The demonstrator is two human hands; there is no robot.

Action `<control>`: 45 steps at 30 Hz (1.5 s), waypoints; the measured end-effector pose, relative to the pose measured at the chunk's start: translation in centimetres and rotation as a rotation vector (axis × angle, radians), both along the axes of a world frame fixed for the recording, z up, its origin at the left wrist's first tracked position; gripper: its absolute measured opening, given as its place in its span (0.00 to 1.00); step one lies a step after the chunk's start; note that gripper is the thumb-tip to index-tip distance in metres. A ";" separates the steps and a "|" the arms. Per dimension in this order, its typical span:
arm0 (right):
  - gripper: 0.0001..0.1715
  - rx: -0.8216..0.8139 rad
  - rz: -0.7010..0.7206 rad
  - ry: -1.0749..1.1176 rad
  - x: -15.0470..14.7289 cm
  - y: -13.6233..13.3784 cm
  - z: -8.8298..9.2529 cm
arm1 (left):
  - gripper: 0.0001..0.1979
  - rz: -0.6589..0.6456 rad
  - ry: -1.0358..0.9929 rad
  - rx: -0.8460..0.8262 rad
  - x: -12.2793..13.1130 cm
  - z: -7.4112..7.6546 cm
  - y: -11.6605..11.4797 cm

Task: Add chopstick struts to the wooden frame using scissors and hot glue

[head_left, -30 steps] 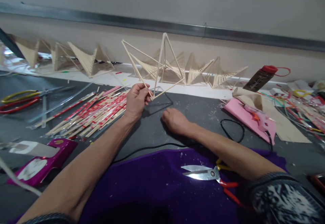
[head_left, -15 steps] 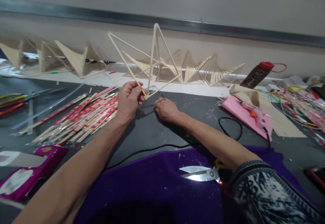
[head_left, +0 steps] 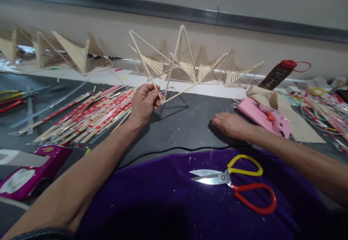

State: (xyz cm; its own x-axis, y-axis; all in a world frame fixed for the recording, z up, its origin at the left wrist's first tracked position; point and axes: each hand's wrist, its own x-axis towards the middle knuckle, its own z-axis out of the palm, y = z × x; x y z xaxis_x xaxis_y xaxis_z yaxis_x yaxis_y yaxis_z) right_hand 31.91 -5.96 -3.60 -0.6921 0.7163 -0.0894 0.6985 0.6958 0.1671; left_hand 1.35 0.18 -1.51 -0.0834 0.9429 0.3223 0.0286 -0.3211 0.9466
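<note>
My left hand (head_left: 145,102) pinches the bottom corner of a wooden stick frame (head_left: 167,79), made of thin pale sticks joined into tall pointed triangles. The frame is held tilted above the grey table, its peaks up. My right hand (head_left: 231,124) is apart from it, low over the table, with the fingers curled and nothing visible in them. The pink glue gun (head_left: 272,118) is the nearest tool to that hand, lying on a pink pad (head_left: 250,110). Scissors (head_left: 223,177) with one yellow and one red handle lie spread on purple cloth (head_left: 163,196).
Finished stick models (head_left: 81,53) line the white strip at the wall. Plastic-wrapped sticks (head_left: 92,118) lie left, beside pliers (head_left: 11,102) and a magenta tape dispenser (head_left: 38,174). A red-capped bottle (head_left: 277,75) stands back right. A black cord (head_left: 174,148) crosses the table.
My right hand has moved right, away from the bottom of the frame towards the glue gun, uncovering the scissors' handles. The frame, still in my left hand, appears slightly further right in view.
</note>
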 end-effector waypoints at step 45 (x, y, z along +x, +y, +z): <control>0.20 0.085 -0.062 0.114 -1.3 1.4 -0.9 | 0.06 -0.150 -0.022 -0.076 0.9 -0.2 -0.9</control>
State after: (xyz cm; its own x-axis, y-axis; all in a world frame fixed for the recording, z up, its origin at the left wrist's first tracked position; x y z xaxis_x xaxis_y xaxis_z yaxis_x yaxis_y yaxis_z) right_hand 30.63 -4.57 -4.52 -0.6485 0.7596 0.0504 0.7576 0.6374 0.1405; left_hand 2.21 -0.74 -1.66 0.0543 0.9668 0.2497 -0.0355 -0.2481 0.9681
